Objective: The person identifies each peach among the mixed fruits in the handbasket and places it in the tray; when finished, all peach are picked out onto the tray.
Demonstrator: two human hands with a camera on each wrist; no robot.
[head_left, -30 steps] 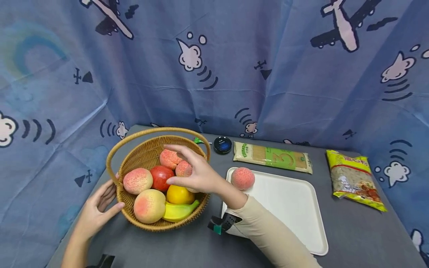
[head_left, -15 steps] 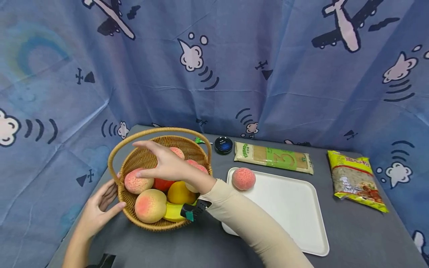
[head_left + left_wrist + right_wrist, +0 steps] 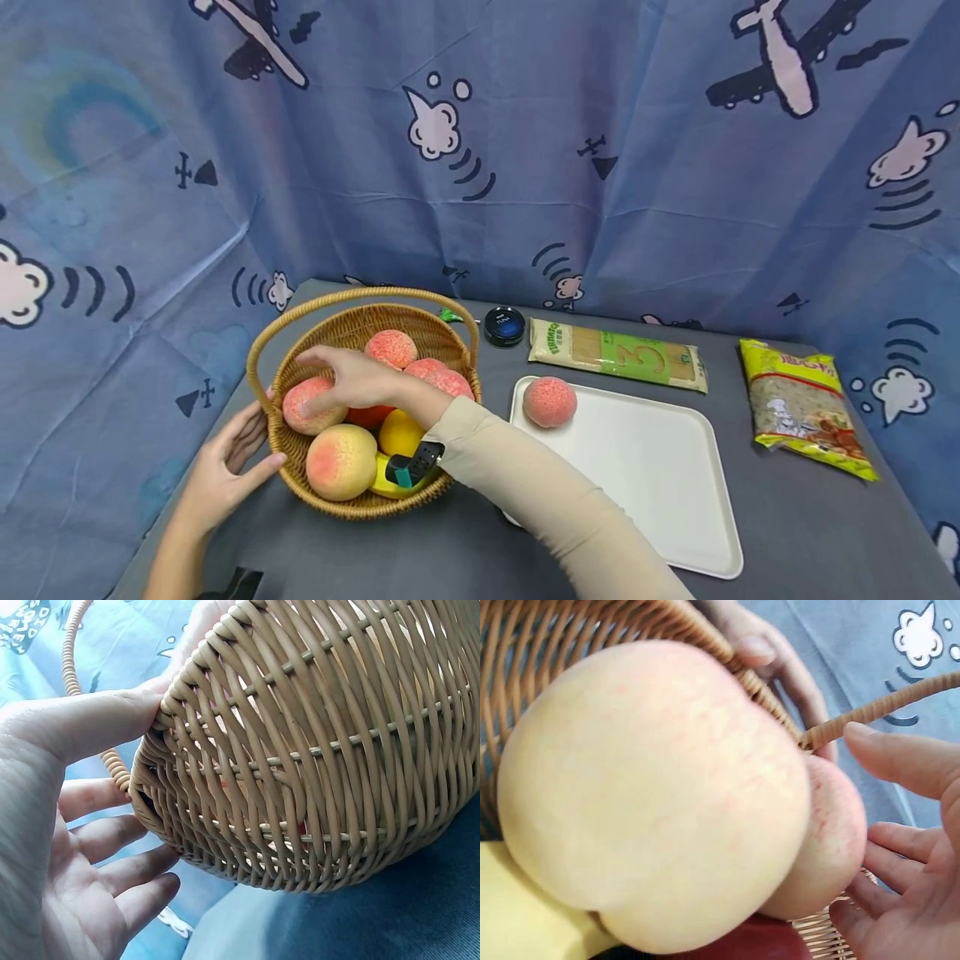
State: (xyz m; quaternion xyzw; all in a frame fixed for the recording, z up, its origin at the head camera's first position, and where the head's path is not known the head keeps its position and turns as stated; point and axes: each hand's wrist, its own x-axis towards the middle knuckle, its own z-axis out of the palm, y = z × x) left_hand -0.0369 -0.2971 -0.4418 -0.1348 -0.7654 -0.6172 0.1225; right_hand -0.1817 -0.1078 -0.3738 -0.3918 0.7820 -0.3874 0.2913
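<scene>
A woven wicker basket (image 3: pixel 375 505) with an arched handle (image 3: pixel 358 292) holds several fruits. My left hand (image 3: pixel 217 473) touches its left side; in the left wrist view the thumb (image 3: pixel 112 720) lies at the rim and the relaxed fingers rest near the handle's base. Inside, my right hand (image 3: pixel 352 385) reaches over the leftmost peach (image 3: pixel 300 417), thumb and fingers apart around it. The right wrist view shows the fingertips at that peach's (image 3: pixel 832 832) side and the thumb above it. A larger pale peach (image 3: pixel 339 471) sits in front.
The basket also has an orange fruit (image 3: pixel 399 433), a partly hidden red fruit (image 3: pixel 367 417), a banana (image 3: pixel 386 483) and more peaches (image 3: pixel 390 347). Right of it, a white tray (image 3: pixel 645 467) bears one peach (image 3: pixel 550 402). Behind are a tuna tin (image 3: pixel 504 326), a noodle packet (image 3: pixel 617 354) and a yellow bag (image 3: pixel 806 408).
My right hand has moved left across the basket and then down to the leftmost peach. The left hand stays at the basket's side.
</scene>
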